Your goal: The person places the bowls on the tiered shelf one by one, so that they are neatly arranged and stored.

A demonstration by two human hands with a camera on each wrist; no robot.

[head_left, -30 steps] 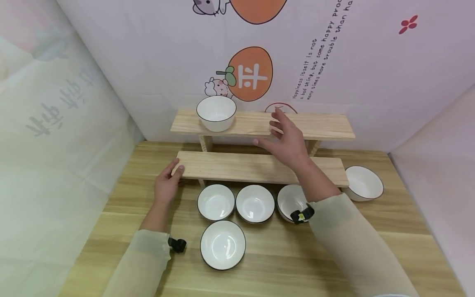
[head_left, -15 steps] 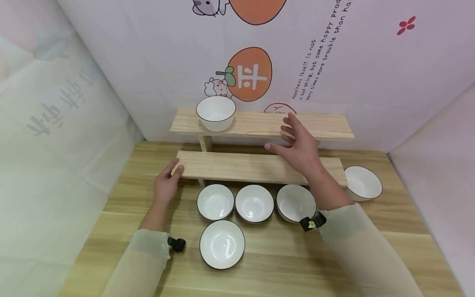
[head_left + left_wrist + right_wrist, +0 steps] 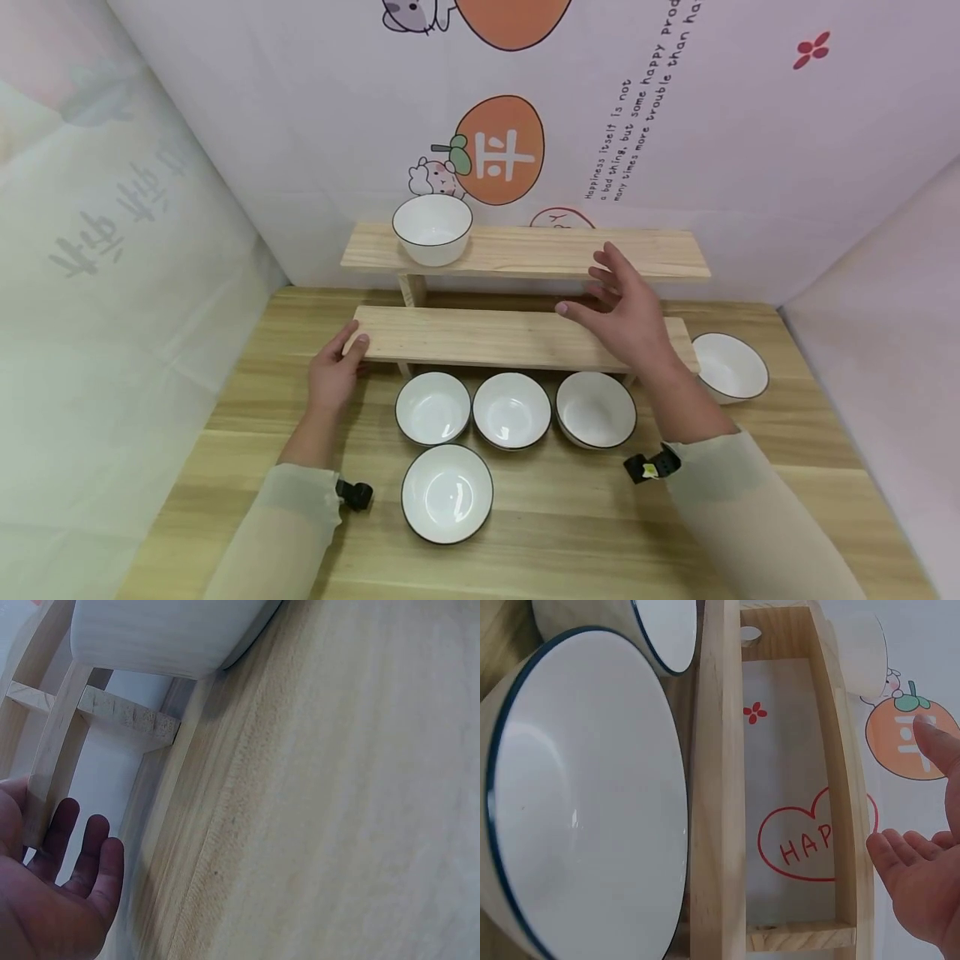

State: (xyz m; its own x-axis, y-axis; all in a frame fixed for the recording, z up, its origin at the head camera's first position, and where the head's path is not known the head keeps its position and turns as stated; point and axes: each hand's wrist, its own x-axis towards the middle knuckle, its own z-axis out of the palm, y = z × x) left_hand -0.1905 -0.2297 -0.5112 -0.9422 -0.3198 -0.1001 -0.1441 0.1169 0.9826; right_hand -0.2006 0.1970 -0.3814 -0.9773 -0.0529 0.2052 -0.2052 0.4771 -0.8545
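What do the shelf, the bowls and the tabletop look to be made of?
Shelf: pale wood, perhaps pine, matte and seemingly unvarnished; grain lines run along the boards.
Bowls: likely glazed ceramic, white and glossy with dark rims; light glints inside, though enamel is possible.
Tabletop: wood-look with streaky grain bands and low sheen; solid wood or laminate, I can't tell.

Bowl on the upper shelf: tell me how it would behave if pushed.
The bowl might slide easily, its wall looking smooth. Narrowing toward its base, it could tip if pushed high. Its ceramic-like look suggests it may chip if it fell off the upper shelf.
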